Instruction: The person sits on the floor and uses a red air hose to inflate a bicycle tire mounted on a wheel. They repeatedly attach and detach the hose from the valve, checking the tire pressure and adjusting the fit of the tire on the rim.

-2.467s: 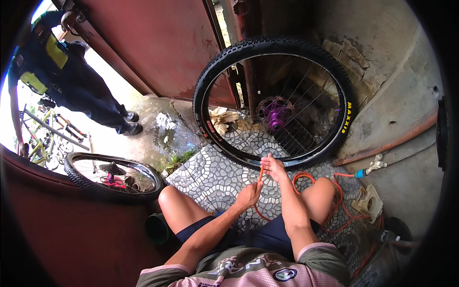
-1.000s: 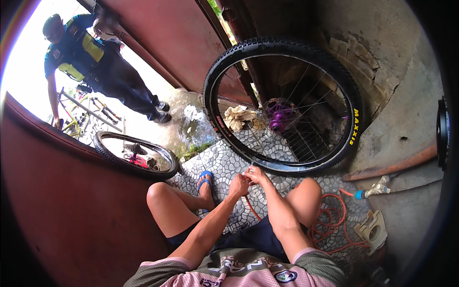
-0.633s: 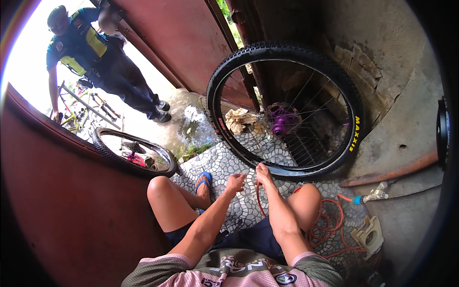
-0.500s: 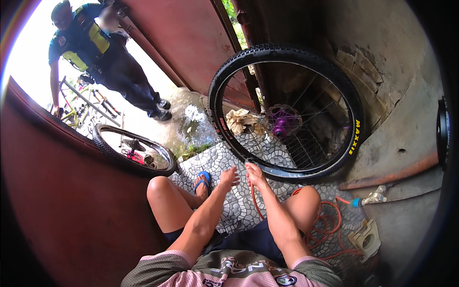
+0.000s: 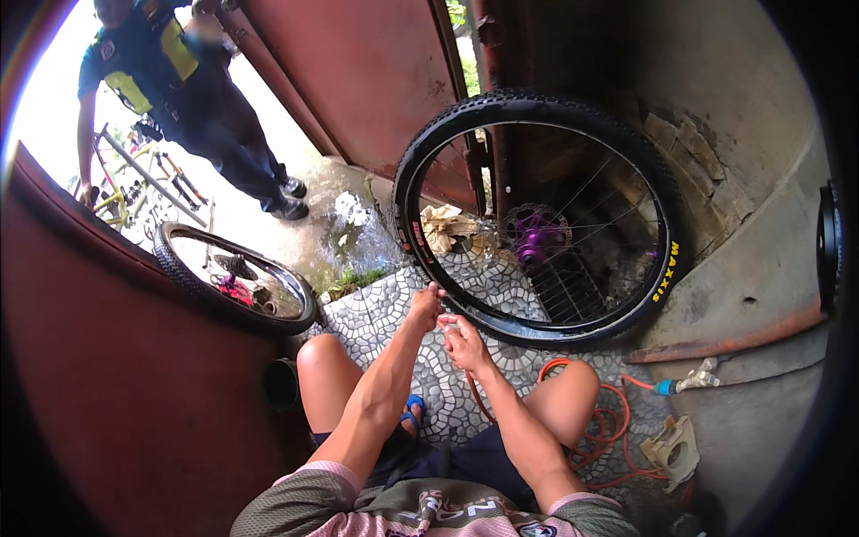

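My right hand (image 5: 465,345) is closed round the end of an orange hose (image 5: 480,400), which trails down between my knees. Just up and left of it, my left hand (image 5: 427,306) has its fingers curled in near the right fingertips; whatever it may pinch is too small to make out. Both hands sit close to the lower left of a large bicycle wheel (image 5: 673,192) with a knobby black tyre. Its purple hub and brake disc (image 5: 537,234) show in the middle. The wheel leans upright, and its lower rim looks wet. My hands appear apart from the tyre.
More hose lies coiled by my right knee, running to a tap with a blue connector (image 5: 665,387). A second wheel (image 5: 309,309) with a pink hub lies left. A person (image 5: 206,116) stands in the doorway beside a bicycle (image 5: 116,192). A floor grate (image 5: 573,291) sits behind the large wheel.
My left hand has moved in beside the right, its fingers now curled. The right hand, still on the hose, has come down and left. The view has shifted slightly.
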